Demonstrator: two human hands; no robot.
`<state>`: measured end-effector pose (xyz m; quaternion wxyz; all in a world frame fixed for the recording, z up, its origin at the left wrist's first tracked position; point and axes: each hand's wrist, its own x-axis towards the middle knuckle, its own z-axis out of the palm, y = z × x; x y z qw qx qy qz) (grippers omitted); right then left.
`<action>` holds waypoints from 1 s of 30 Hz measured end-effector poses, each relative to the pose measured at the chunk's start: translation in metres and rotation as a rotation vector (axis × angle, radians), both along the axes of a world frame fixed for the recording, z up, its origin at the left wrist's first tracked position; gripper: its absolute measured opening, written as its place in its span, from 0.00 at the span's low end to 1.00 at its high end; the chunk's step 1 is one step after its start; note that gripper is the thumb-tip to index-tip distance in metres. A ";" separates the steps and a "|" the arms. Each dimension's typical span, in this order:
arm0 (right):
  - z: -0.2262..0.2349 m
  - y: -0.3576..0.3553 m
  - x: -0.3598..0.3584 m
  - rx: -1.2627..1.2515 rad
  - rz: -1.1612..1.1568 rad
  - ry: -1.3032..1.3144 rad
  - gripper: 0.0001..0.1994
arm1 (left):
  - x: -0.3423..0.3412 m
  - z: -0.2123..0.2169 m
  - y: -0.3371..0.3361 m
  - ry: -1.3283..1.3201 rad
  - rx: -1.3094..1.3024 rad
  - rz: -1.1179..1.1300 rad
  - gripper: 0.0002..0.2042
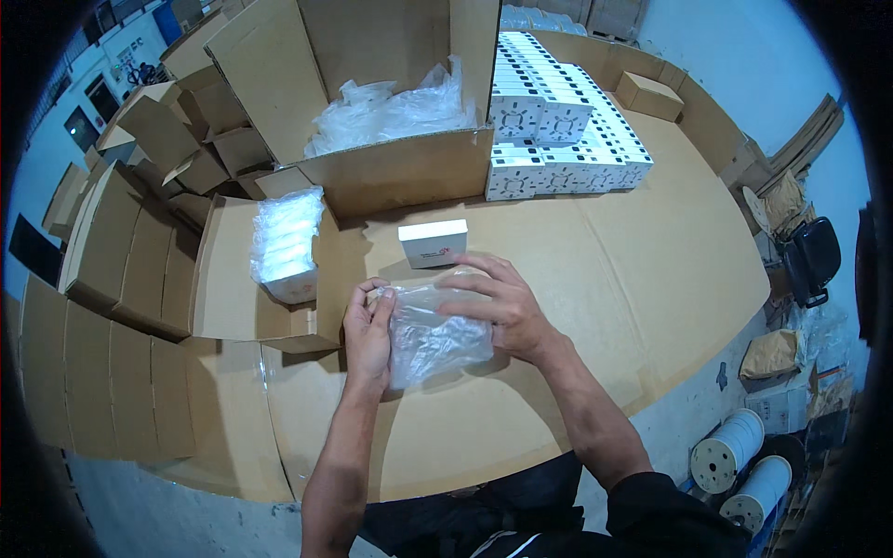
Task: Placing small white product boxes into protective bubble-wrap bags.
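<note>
A clear plastic bag [439, 339], which looks like bubble wrap, is held above the cardboard-covered table. My left hand [368, 330] pinches its left edge, thumb on top. My right hand [502, 307] grips the bag's upper right side, with its fingers across the top and its thumb hidden. Just beyond my hands stands a small white box [433, 244] with a little red mark on its front. To the left, an open carton [226, 279] holds a row of white boxes wrapped in bubble wrap [286, 244].
A large open carton [400, 175] of clear bags [391, 112] stands at the back. Right of it are stacked white boxes [567, 167]. Brown cartons [112, 372] line the left. A small brown box [648, 97] sits far right; cable spools [730, 451] stand on the floor.
</note>
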<state>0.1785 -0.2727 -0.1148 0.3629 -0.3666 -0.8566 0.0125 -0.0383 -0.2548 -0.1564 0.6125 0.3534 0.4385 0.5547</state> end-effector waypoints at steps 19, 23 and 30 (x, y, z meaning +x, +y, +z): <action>-0.014 -0.001 -0.003 -0.952 -0.083 0.556 0.12 | 0.007 0.005 -0.007 0.397 0.304 0.101 0.14; -0.015 -0.002 -0.012 -0.861 -0.124 0.763 0.11 | 0.009 0.012 -0.010 0.367 0.224 0.035 0.11; -0.031 0.009 0.002 -1.083 0.045 1.377 0.12 | 0.018 0.013 -0.016 0.502 0.295 0.030 0.10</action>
